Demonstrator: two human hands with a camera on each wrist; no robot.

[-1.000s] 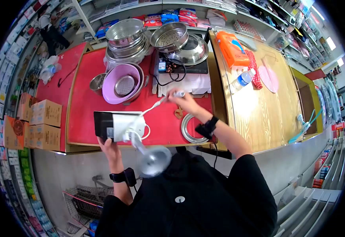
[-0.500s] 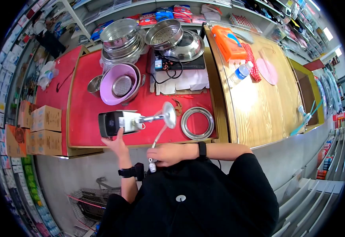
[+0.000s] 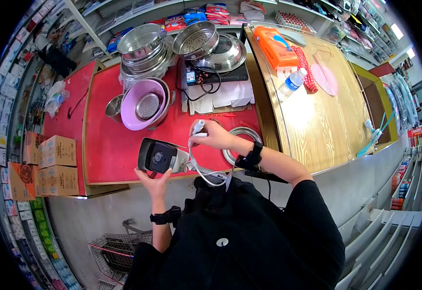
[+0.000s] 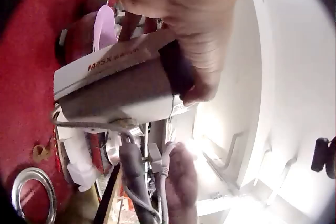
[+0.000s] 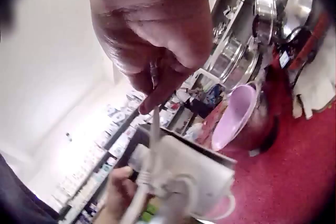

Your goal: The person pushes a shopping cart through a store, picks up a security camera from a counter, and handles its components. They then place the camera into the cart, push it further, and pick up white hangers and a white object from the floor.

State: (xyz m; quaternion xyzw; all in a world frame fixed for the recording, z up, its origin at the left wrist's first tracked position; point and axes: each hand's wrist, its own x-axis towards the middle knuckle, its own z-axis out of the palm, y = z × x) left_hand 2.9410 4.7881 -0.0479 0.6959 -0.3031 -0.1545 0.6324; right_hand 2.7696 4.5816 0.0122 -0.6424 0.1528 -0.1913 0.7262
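A white bullet security camera (image 3: 182,160) with a dark lens front is held over the table's near edge, lens facing up toward the head view. My left hand (image 3: 155,182) grips it by the front end, thumb and fingers on opposite sides. In the left wrist view its long housing (image 4: 115,98) carries red lettering, and a grey mounting arm (image 4: 134,169) hangs below. My right hand (image 3: 214,136), to the camera's right, pinches the white cable (image 3: 202,171) near its connectors (image 3: 199,126). The cable loops back down to the camera's rear.
On the red table (image 3: 107,157) stand a lilac basin (image 3: 130,108), stacked steel steamers (image 3: 141,46) and a black cooktop (image 3: 228,76). A steel ring (image 3: 228,155) lies near my right forearm. A wooden table (image 3: 307,140) with a bottle (image 3: 292,83) adjoins on the right; cartons (image 3: 59,152) stand left.
The camera has turned in my left hand, so its lens faces up and its mounting arm has swung toward my body. My right hand has lifted from near my chest to above the table with the cable.
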